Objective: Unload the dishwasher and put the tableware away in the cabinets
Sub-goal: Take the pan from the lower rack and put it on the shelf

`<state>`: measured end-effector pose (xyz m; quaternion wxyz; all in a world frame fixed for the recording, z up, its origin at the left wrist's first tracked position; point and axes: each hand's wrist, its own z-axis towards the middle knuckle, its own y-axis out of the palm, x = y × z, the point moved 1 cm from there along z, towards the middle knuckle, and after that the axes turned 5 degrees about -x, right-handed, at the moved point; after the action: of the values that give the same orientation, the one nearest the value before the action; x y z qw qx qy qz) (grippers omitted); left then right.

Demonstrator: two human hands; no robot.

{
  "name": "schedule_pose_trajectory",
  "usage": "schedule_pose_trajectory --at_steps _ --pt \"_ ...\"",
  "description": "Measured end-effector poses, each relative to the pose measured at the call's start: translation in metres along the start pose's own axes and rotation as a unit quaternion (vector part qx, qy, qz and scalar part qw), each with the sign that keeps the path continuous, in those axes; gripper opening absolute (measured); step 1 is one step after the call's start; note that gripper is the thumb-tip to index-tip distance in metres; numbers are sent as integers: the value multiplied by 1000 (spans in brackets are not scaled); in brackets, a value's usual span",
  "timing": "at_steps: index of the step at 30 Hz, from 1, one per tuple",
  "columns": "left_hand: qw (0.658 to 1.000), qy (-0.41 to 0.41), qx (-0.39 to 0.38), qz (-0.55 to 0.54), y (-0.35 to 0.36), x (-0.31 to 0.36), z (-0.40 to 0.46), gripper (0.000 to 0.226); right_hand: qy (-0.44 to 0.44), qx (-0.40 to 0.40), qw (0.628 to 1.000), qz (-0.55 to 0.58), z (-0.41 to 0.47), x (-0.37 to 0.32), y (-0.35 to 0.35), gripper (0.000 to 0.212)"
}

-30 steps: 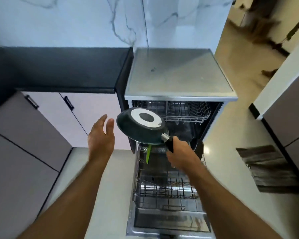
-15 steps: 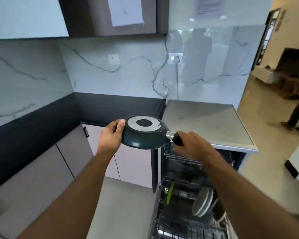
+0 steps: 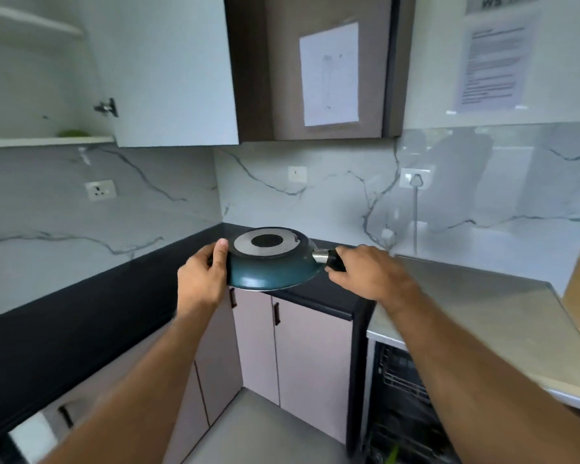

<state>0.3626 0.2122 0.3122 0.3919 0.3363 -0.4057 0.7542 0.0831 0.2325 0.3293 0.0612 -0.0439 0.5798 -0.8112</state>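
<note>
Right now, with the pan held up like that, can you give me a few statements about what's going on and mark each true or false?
1. The pan is held upside down, its base facing up. True.
2. Only one hand holds the pan. False: the right hand grips the handle and the left hand holds the opposite rim.
3. The pan rests on the counter. False: it is held in the air above the counter's corner.
4. The upper cabinet at left stands open, with something green on its shelf. True.
5. A sheet of paper hangs on the brown cabinet. True.
6. The dishwasher is closed. False: its rack shows at lower right.
</note>
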Motion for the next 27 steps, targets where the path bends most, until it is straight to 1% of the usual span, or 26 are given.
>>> schedule_pose_trajectory --at_steps 5,9,15,17,19,21,27 --pt "998 19 55 26 -62 -22 56 51 -20 14 999 47 69 -61 4 30" --pt "995 28 87 31 -121 -53 115 58 -14 33 996 78 136 -121 5 36" --pt "992 31 118 43 -212 -94 192 55 -32 82 993 74 222 -222 2 39" --pt "990 35 132 41 -241 -105 215 57 -36 111 991 62 248 -253 -1 39" --pt "988 39 141 53 -264 -113 235 58 -31 135 989 55 271 -278 -4 40" --pt "986 42 148 69 -283 -120 254 58 -34 139 988 62 294 -300 -7 41" --pt "975 48 188 106 -325 -139 308 47 -68 152 983 82 366 -351 -10 42"
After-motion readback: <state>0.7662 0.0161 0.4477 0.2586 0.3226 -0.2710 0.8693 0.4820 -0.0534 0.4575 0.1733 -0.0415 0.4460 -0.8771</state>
